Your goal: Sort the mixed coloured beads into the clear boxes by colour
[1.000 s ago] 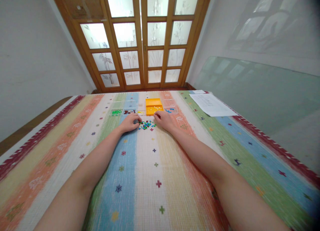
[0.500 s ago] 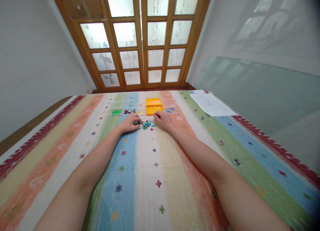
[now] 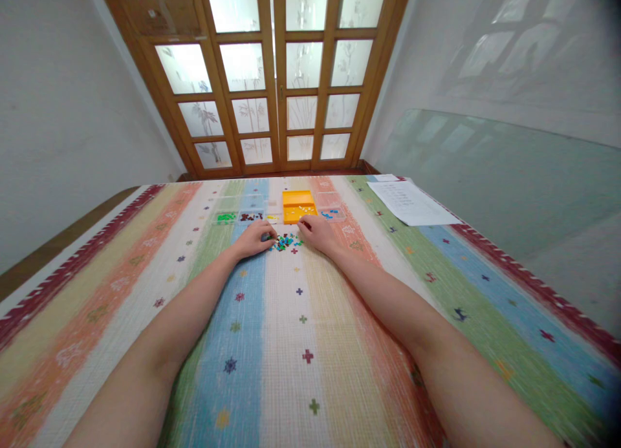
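Observation:
A loose pile of small coloured pieces (image 3: 285, 242), mostly blue and green with some dark red, lies on the tablecloth between my hands. My left hand (image 3: 252, 238) rests at the pile's left edge, fingers curled together at the pieces. Something dark shows beneath those fingers, too small to name. At the pile's upper right is my right hand (image 3: 316, 233), its fingers bent and pinched; whatever they hold is hidden. Just beyond it stands an open yellow box (image 3: 297, 198) with small white pieces inside.
Clear boxes hold green pieces (image 3: 226, 217), dark red pieces (image 3: 251, 217), yellow pieces (image 3: 272, 218) and blue pieces (image 3: 330, 214). Printed paper sheets (image 3: 412, 203) lie at the far right of the striped tablecloth (image 3: 286, 344). Wooden glass-paned doors (image 3: 277, 112) stand behind the table.
My left hand has shifted very slightly right over the pile's edge. My right hand stays about where it was.

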